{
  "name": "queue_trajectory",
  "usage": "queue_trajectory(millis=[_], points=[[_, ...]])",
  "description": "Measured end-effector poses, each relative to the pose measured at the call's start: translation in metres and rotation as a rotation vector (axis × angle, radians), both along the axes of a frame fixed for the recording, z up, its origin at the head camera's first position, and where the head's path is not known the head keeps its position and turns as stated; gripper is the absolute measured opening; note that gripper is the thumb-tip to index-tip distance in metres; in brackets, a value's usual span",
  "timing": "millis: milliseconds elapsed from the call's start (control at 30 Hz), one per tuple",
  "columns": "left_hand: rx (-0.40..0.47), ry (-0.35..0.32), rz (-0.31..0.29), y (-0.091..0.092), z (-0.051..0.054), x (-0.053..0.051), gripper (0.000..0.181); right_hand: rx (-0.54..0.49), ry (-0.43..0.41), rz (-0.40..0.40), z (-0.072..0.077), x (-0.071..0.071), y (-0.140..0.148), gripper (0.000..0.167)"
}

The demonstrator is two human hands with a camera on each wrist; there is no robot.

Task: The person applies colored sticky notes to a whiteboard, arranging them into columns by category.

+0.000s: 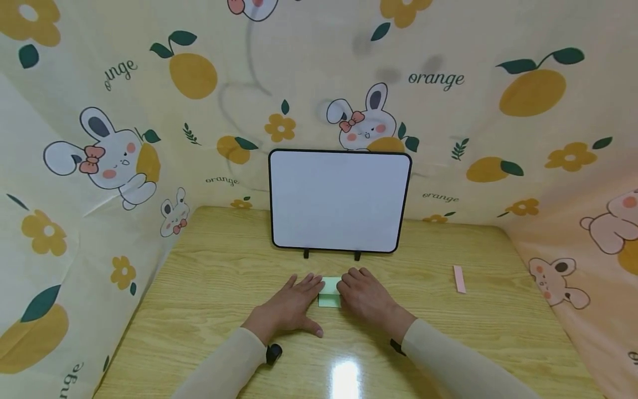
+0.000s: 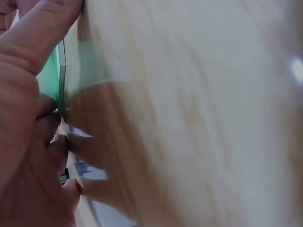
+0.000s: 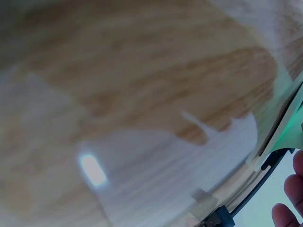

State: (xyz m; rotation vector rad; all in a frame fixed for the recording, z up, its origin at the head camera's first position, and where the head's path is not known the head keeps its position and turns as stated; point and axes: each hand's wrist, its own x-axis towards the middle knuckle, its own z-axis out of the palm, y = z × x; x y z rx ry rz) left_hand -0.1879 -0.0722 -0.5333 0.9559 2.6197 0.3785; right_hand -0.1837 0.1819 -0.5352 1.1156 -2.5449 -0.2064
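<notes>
A light-green sticky note pad lies flat on the table between my two hands. Across its middle runs a crease or edge, with a paler upper part. My left hand rests beside it, fingers stretched and fingertips touching its left edge, thumb spread toward me. Curled fingers of my right hand pinch the pad's right side and cover that edge. In the left wrist view the green pad shows a thin side edge behind the thumb. A green sheet bends up near the fingertips in the right wrist view.
A white board with a black frame stands on small black feet behind the hands. Farther right lies a pink paper strip. Patterned cloth encloses the wooden table at the back and sides.
</notes>
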Motion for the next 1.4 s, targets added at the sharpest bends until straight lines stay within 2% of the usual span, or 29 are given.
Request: queue_trajectory(millis=[267, 500, 733, 967, 1233, 1400], points=[[0.025, -0.009, 0.011, 0.000, -0.001, 0.001, 0.121, -0.063, -0.020, 0.010, -0.001, -0.002, 0.002, 0.019], [0.068, 0.044, -0.006, -0.010, 0.001, 0.011, 0.118, -0.124, -0.019, 0.021, -0.001, -0.004, 0.002, 0.019], [0.046, 0.087, -0.021, -0.022, 0.002, 0.027, 0.099, -0.140, -0.005, 0.008, 0.002, -0.007, 0.002, 0.018], [0.021, 0.135, -0.109, -0.014, 0.004, 0.038, 0.077, -0.155, -0.029, -0.004, 0.005, -0.008, 0.001, 0.018], [-0.011, 0.163, -0.152, -0.006, -0.001, 0.038, 0.077, -0.162, -0.048, -0.018, 0.005, -0.009, -0.002, 0.016], [-0.028, 0.171, -0.161, -0.005, -0.003, 0.037, 0.077, -0.174, -0.029, -0.027, 0.005, -0.011, -0.001, 0.015]])
